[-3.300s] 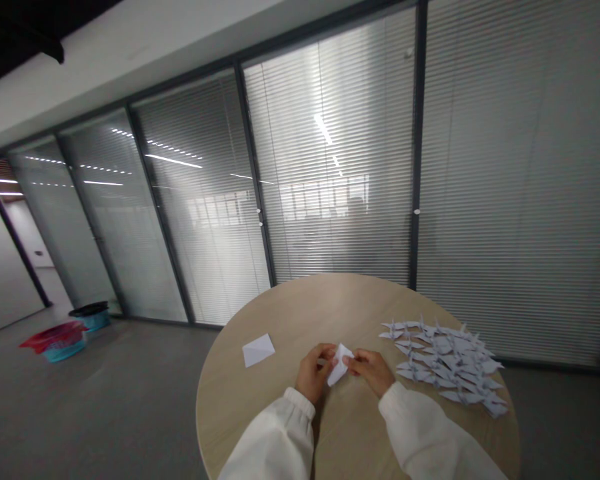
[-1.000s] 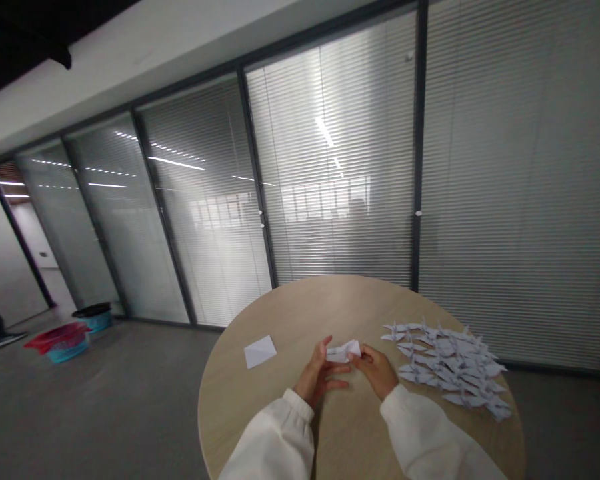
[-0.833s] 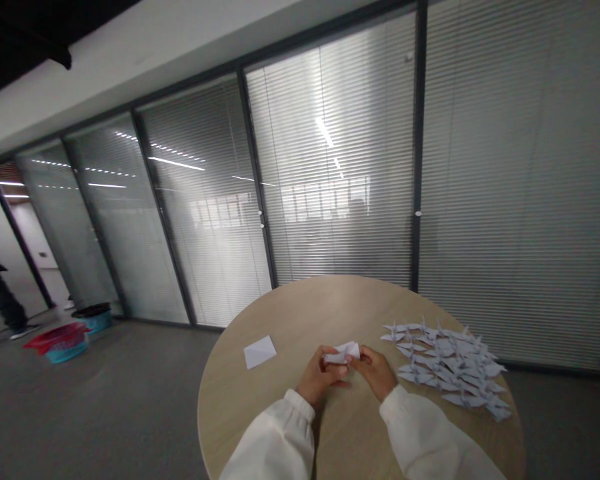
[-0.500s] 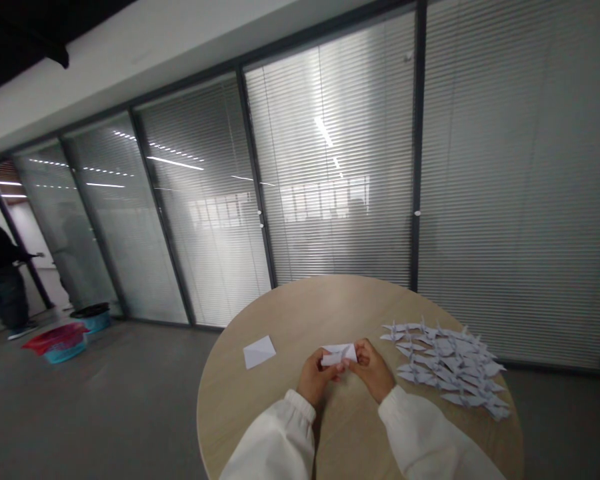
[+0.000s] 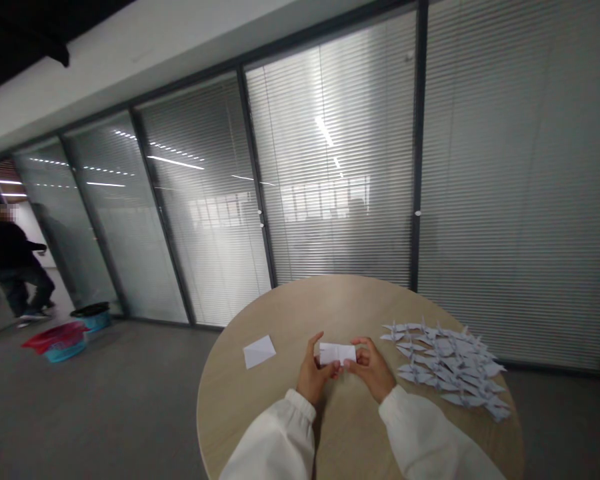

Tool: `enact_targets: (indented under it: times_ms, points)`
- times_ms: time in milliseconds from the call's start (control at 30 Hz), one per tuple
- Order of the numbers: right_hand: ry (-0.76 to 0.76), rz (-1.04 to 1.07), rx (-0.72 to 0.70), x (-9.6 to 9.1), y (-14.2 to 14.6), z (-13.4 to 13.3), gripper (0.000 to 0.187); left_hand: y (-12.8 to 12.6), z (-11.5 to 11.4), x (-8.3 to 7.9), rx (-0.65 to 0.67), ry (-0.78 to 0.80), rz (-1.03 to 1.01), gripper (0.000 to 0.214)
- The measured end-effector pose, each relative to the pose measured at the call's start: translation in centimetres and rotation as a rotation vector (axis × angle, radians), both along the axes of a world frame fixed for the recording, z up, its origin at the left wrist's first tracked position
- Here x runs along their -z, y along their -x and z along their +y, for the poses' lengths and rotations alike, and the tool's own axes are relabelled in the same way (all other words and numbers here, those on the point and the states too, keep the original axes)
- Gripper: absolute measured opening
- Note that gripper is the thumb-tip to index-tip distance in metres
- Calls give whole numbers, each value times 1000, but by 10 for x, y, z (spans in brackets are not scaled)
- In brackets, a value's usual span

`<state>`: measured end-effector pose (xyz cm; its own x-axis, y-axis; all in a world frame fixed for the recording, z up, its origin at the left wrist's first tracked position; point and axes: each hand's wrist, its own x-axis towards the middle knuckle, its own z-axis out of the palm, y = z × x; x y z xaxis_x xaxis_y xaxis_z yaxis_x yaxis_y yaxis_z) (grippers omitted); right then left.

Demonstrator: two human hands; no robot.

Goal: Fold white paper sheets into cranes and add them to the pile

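A small folded white paper (image 5: 337,353) is held up between my two hands, just above the round wooden table. My left hand (image 5: 314,373) grips its left end with the thumb along the lower edge; the index finger is raised off the sheet. My right hand (image 5: 373,369) pinches the right end, thumb in front and fingers behind. To the right of that hand lies a cluster of several folded white paper cranes (image 5: 445,363), set close together in rows. Left of my left hand, a flat white piece of paper (image 5: 260,352) with diagonal crease lines rests on the tabletop.
The round table (image 5: 340,300) stands before a glass partition (image 5: 330,167) with blinds. On the floor at left are a blue bin with a red liner (image 5: 60,340) and one with a black liner (image 5: 94,315). A person in dark clothes (image 5: 13,260) is at the far left.
My left index finger has lifted away, and the paper now shows a flatter, more even front. The person at the far left has moved to the right.
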<state>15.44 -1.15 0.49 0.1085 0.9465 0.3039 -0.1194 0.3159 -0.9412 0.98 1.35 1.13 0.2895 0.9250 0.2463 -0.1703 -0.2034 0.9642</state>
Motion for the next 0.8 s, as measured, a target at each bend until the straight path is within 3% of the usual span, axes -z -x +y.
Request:
enact_targets:
  times_ms: [433,800]
  points:
    - [48,-31,-35,4,0,2,41,2,5,8,-17,-10,22,77]
    - [34,-53,-51,-1,0,-1,36,1,2,-1,-84,4,-22,73]
